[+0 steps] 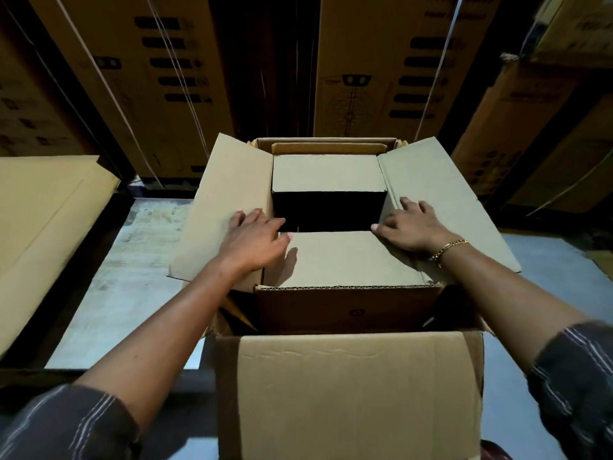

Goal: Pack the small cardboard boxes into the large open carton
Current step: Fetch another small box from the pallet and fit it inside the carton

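Currently: carton (358, 393) sits nearest, its near flap below both forearms. Left hand (257, 239) lies flat, fingers spread, on the left flap (222, 207), thumb touching the near box (345, 260). Right hand (413, 227) also flat and open on the right flap (441, 200), thumb at that box's corner. Between the hands, a dark gap. Beyond the fingertips, a second box (328, 172) inside the carton. Behind, stacked cartons (381, 68).

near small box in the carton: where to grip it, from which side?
Probably by the near small box's left and right top edges, coming from above: only its flat top shows, and the carton's walls flank it. The left hand and right hand already rest there.
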The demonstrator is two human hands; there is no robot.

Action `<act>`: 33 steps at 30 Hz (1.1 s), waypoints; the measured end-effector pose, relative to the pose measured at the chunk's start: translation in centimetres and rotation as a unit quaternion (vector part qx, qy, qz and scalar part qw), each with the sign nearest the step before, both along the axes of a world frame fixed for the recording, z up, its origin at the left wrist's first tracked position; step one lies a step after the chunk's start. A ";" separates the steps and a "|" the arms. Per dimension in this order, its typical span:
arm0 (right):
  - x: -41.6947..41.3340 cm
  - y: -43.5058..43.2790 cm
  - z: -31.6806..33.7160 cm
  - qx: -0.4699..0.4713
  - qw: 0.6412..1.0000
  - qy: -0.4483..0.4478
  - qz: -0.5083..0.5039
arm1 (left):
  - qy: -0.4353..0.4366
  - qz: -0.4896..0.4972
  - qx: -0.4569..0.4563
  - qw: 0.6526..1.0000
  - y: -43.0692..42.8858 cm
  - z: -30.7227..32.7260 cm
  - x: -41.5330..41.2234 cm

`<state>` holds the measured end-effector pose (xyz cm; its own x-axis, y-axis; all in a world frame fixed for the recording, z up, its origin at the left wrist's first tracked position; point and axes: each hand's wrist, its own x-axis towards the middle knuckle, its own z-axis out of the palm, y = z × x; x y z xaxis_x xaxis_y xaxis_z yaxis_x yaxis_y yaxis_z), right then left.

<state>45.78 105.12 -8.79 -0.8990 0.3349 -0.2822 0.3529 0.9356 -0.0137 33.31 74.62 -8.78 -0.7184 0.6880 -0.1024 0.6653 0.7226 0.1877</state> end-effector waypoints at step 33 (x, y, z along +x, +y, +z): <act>11.6 -7.2 -2.1 -0.019 0.999 0.022 0.018 | -0.028 -0.009 -0.065 0.997 -2.2 -1.8 10.4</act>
